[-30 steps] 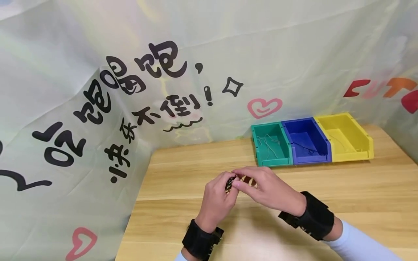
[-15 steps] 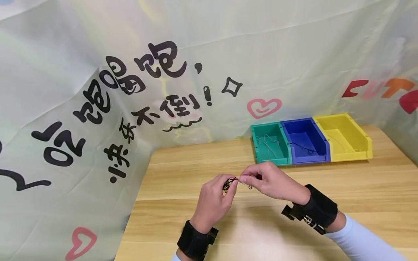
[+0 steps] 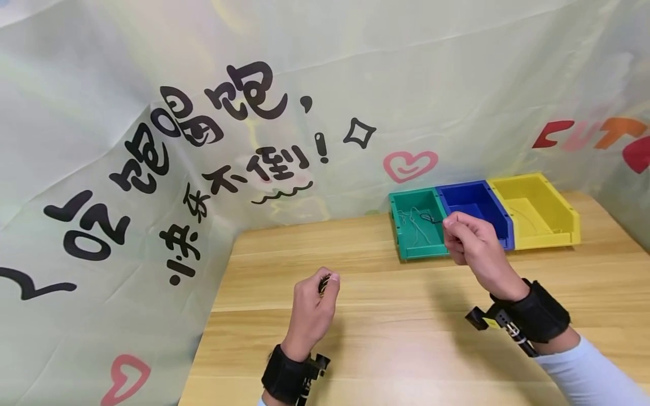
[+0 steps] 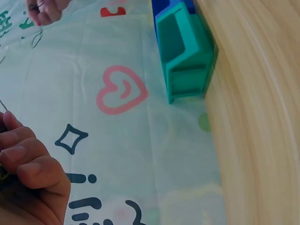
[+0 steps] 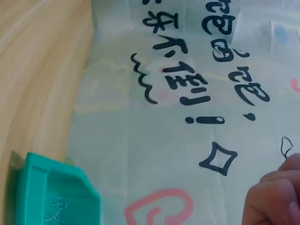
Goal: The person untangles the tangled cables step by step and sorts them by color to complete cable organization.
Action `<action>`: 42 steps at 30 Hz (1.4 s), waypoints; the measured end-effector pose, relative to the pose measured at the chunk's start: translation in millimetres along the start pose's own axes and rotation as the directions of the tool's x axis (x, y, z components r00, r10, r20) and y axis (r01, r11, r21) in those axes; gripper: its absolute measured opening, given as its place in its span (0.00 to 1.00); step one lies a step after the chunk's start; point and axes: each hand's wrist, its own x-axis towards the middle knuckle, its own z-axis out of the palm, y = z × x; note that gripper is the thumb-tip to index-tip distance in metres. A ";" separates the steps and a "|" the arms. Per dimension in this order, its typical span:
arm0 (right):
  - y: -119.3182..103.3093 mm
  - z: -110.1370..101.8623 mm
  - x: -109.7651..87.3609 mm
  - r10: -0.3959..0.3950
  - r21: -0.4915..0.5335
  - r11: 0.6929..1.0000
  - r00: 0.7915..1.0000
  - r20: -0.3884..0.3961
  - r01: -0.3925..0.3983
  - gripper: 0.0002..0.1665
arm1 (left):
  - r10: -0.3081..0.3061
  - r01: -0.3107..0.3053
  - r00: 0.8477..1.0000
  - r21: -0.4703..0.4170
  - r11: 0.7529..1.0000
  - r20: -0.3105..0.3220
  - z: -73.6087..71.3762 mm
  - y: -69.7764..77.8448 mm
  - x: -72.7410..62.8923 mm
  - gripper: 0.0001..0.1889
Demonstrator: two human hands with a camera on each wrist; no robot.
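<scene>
My left hand (image 3: 313, 310) is curled round a bundle of black and yellowish thin strands (image 3: 323, 285), mostly hidden in its fingers. Between thumb and forefinger my right hand (image 3: 472, 245) pinches a thin dark looped wire or cord (image 3: 427, 216), whose exact kind I cannot tell. In the head view that loop appears over the green bin (image 3: 426, 252), with the hand in front of the blue bin (image 3: 500, 206). The right wrist view also has the loop (image 5: 283, 146), sticking out past the fingers. Pale thin looped strands (image 3: 417, 228) lie inside the green bin.
A yellow bin (image 3: 550, 242) adjoins the blue one, with a thin pale strand inside. All three bins stand in a row at the back of the wooden table (image 3: 386, 338), against a printed cloth backdrop (image 3: 325, 51).
The hands were together at the bundle, then drew apart. My right hand has moved right and toward the bins with one dark loop; my left hand has shifted slightly left with the bundle.
</scene>
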 end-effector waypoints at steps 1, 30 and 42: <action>-0.6 -2.8 -0.5 0.008 0.007 1.000 1.000 0.001 -0.008 0.18 | 0.009 -0.009 1.000 -0.008 1.000 -0.001 -0.2 0.6 0.5 0.14; 59.6 -121.6 51.5 0.214 -0.735 0.625 0.964 -0.160 -0.261 0.22 | 0.040 -0.040 0.999 -0.015 0.999 0.035 12.9 -4.5 -5.9 0.05; 82.4 -126.9 68.8 0.266 -0.811 0.533 0.957 -0.113 -0.243 0.27 | 0.058 -0.057 0.997 -0.020 0.998 0.050 11.2 -7.2 -8.4 0.06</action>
